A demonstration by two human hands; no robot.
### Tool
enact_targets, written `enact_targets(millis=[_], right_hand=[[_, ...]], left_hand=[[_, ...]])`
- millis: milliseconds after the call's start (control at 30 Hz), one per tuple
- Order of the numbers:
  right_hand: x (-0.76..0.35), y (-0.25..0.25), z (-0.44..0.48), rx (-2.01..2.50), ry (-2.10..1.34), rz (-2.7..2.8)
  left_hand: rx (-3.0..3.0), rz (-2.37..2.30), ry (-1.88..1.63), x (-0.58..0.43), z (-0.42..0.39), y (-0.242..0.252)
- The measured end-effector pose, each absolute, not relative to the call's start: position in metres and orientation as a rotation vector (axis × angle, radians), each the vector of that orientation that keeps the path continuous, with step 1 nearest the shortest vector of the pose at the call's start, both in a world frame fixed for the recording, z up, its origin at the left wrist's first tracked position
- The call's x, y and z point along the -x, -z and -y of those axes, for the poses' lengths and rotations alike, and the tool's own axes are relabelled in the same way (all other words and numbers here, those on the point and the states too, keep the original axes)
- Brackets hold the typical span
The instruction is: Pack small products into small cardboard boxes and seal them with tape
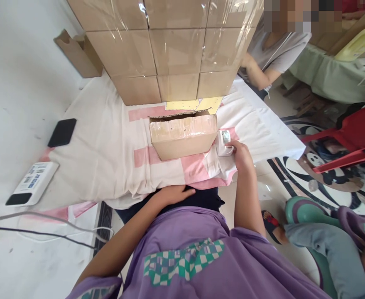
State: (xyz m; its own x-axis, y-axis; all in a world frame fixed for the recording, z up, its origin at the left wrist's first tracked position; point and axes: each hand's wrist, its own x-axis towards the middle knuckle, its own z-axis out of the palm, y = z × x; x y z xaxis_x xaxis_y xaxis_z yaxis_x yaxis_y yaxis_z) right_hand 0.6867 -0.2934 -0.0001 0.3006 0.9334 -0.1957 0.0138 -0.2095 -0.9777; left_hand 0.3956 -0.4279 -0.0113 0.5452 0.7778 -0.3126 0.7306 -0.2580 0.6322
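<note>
My right hand [242, 155] is at the right side of the table, its fingers closed on the edge of a small white box-like thing [220, 145] with a greyish patch on top. That thing rests on the cloth beside a brown cardboard box [185, 139], whose top is covered with clear tape and whose far side gapes open. On my lap, below the table edge, lies my left hand [177, 193], with fingers stretched out and nothing held. What the right fingertips press on underneath is hidden.
Taped cardboard boxes [179, 54] are stacked at the back, yellow sheets [182, 105] at their foot. On the left are an open carton [84, 56], a black phone-like slab [62, 133] and a white device [33, 182]. Another person [272, 62] sits beyond; a red chair [353, 137] stands right.
</note>
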Motion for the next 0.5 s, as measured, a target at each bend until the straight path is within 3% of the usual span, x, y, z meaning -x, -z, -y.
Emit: enact_targets(millis=[100,233,500], right_hand=[[-0.689,-0.002,0.293,1.546,-1.183,0.860],[-0.691,-0.011,0.297,1.546,-1.239,0.889],[-0.685,-0.021,0.298,1.537,-1.093,0.929]], left_hand=[[-2.102,-0.794,-0.320,-0.435,0.434,-0.024],[-2.280,-0.875,-0.777,-0.498,0.384,-0.051],[-2.360,-1.016,-0.952,-0.558,0.271,0.008]])
